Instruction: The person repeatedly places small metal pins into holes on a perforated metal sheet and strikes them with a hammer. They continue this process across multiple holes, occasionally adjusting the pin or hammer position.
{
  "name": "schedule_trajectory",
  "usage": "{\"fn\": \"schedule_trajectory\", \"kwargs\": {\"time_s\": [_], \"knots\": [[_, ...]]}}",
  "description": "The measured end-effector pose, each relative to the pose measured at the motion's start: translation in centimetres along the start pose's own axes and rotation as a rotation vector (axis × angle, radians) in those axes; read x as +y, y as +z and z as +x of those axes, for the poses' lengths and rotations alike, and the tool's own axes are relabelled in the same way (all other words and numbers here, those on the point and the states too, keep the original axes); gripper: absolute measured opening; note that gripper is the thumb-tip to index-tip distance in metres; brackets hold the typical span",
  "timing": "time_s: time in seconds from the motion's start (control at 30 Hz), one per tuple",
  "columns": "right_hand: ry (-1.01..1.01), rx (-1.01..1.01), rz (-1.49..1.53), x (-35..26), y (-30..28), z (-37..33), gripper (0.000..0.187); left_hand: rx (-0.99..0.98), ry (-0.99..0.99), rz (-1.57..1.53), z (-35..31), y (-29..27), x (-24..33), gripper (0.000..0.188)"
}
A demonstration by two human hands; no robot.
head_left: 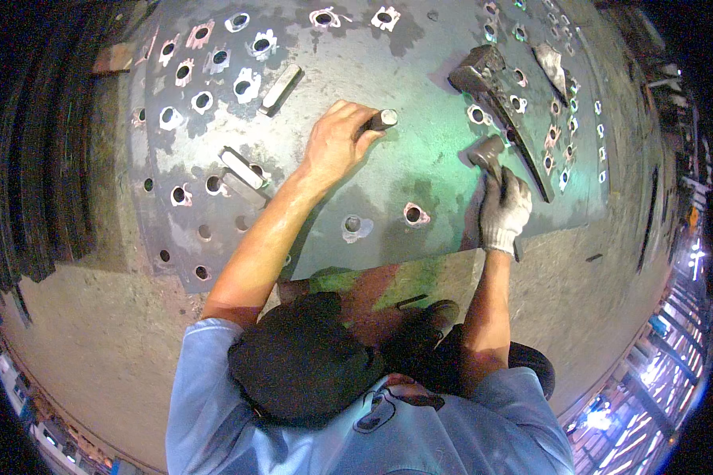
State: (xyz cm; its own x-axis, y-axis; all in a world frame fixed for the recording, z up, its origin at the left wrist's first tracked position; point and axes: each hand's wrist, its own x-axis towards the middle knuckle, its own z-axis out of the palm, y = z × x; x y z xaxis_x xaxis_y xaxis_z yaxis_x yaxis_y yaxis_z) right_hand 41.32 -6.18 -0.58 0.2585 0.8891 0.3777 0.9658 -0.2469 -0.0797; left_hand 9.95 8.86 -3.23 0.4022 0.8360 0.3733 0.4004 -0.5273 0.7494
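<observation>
My bare left hand (339,142) is closed around a short round metal punch (385,119), its shiny end pointing up and to the right over the steel plate (388,71). What lies under the punch's lower end is hidden by the fingers. A white, soiled work glove covers my right hand (505,207), which grips a small hammer (486,149) by its handle. The hammer's dark head hovers over or rests on the plate, right of the punch; I cannot tell which.
A bigger hammer (478,70) lies on the plate beyond my right hand. Near it is a loose work glove (550,67). Left of my left hand lie small metal bars (281,89). Many holes with rough pale rims dot the plate. Dark stacked metal lengths (43,158) stand at far left.
</observation>
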Motion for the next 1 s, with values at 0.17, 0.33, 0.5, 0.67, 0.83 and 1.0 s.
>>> {"fn": "schedule_trajectory", "kwargs": {"time_s": [0.17,0.33,0.5,0.67,0.83,1.0], "knots": [[0.461,-0.428,0.147,3.6,-4.5,2.2,0.047,-0.046,-0.065,-0.009,-0.2,-0.1,-0.2,0.032],[0.263,-0.262,0.097,2.3,-4.0,10.4,0.07,-0.057,-0.04,0.004,-0.6,-0.2,-0.1,0.032],[0.015,-0.481,0.034,-0.3,0.7,15.9,0.062,-0.008,0.012,0.008,-0.3,-0.1,-0.2,0.032],[-0.1,-0.476,0.041,1.3,3.4,16.2,0.051,-0.026,0.01,-0.003,-0.3,-0.1,0.0,0.033],[0.031,-0.552,0.086,-3.0,-0.1,17.1,0.043,-0.011,0.021,-0.036,-0.4,-0.1,-0.3,0.031],[0.161,-0.481,0.553,-4.3,-3.3,17.0,0.025,-0.009,0.017,-0.055,0.2,0.5,-0.2,0.029]]}}
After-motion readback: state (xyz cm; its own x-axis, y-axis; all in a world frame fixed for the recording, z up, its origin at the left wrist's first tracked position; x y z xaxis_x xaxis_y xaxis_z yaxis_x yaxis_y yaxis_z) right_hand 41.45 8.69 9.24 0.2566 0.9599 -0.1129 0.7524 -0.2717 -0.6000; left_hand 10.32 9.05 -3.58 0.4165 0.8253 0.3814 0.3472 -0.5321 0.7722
